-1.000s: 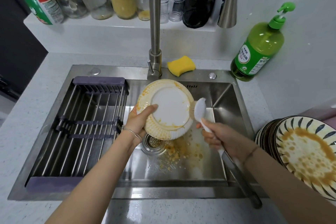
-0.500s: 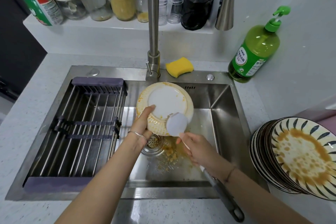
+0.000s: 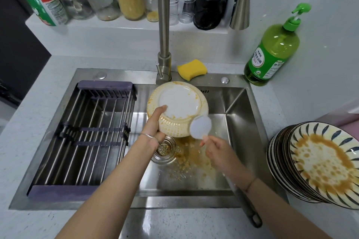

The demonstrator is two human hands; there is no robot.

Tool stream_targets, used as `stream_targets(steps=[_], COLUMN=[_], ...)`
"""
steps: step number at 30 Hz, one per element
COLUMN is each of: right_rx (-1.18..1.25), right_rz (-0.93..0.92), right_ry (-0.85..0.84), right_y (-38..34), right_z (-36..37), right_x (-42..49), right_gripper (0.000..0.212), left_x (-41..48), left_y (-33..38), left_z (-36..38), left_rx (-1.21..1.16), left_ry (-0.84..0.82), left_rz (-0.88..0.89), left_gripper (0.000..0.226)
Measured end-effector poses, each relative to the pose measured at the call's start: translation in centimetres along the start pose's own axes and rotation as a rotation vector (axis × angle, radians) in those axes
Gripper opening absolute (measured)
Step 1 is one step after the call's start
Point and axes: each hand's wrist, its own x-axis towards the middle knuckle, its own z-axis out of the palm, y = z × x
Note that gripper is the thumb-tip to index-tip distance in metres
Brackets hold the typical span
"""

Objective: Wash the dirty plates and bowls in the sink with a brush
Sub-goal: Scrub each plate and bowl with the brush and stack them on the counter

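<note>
Over the sink (image 3: 240, 116), my left hand (image 3: 153, 128) grips the upturned bowl (image 3: 180, 103) by its rim, my right hand (image 3: 221, 153) clasps the brush (image 3: 200, 126); bowl judged stiff, breakable, sauce-slick: rim pinch looks safest

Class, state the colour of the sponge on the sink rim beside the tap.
Yellow. The sponge shows best in the head view, the only one.
</note>
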Motion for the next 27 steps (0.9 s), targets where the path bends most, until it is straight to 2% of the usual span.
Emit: stream_targets(steps=[2, 8, 12, 15, 18, 21, 23, 27], right_rx=[0.082, 0.133, 0.247, 0.291, 0.149, -0.004, -0.087, -0.396], right_rz=[0.036, 0.086, 0.171, 0.225, 0.25, 0.178, 0.116, 0.149], right_ry=[0.046, -0.121, -0.085, -0.13, -0.259, -0.223, -0.197, -0.317], right_y=[0.4, 1.1, 0.7, 0.6, 1.0, -0.6, -2.5, -5.1], right_z=[-0.8, -0.6, -3.5, -3.5, -3.0, -4.0, -4.5, -3.4], right_x=[0.3, -0.8, 1.7, 1.6, 0.0, -0.2, 0.3, 1.1], right_gripper=[0.034, 0.033, 0.035, 0.034, 0.035, 0.035, 0.036, 0.038], left_x=[0.0, 0.4, 0.0, -0.2, -0.2, -0.1, 0.1, 0.4], left_y=[0.0, -1.0, -1.4, -1.5, -1.0, -1.4, -2.3, -3.9], left_z=[-0.1, -0.9, -1.5, -1.6, -1.6, -1.8, -1.9, -1.2], left_rx=[0.007, -0.013, 0.034, 0.053, 0.09, 0.175, 0.206, 0.221], left_ry=[0.021, 0.003, -0.063, -0.085, -0.085, -0.09, -0.084, -0.065], left_rz=[-0.008, -0.03, -0.043, -0.038, -0.018, 0.013, 0.018, -0.035], left_gripper=[0.048, 0.043, 0.021, 0.021, 0.029, 0.055, 0.064, 0.074])
